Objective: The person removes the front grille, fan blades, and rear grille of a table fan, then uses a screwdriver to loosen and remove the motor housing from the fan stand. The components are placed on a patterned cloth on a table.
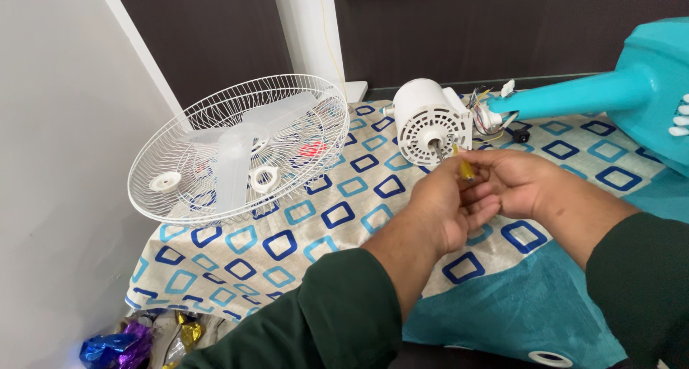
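Both hands meet just in front of the white fan motor (430, 121), which lies on a bed covered with a cloth (287, 232) patterned in blue and teal squares. The left hand (448, 207) curls loosely beneath, its fingers bent up toward the right hand (513, 179), which pinches a small yellow-handled tool (466, 169), seemingly a slim screwdriver, between thumb and fingertips. Whether the left hand also grips the tool cannot be told; its fingers touch or nearly touch it from below. The tool's tip points toward the motor's bare metal shaft (438, 151), which sticks out of the vented round front face.

The tool looks light, stiff and thin, best held at its yellow handle. The motor is likely heavy for its size, rigid and smooth-cased; the round housing gives the surest hold, not the shaft nor the loose coloured wires (484, 118) behind it, which look delicate.

The wires run into a teal plastic fan stand (596, 92) lying on its side, with white push-buttons at the far right edge. To the left, a white wire fan guard (237, 146) sits like a bowl, holding the translucent fan blade (233, 161) and two white plastic nuts. No package or label shows; crumpled foil in blue, purple and gold (122, 340) lies at the lower left.
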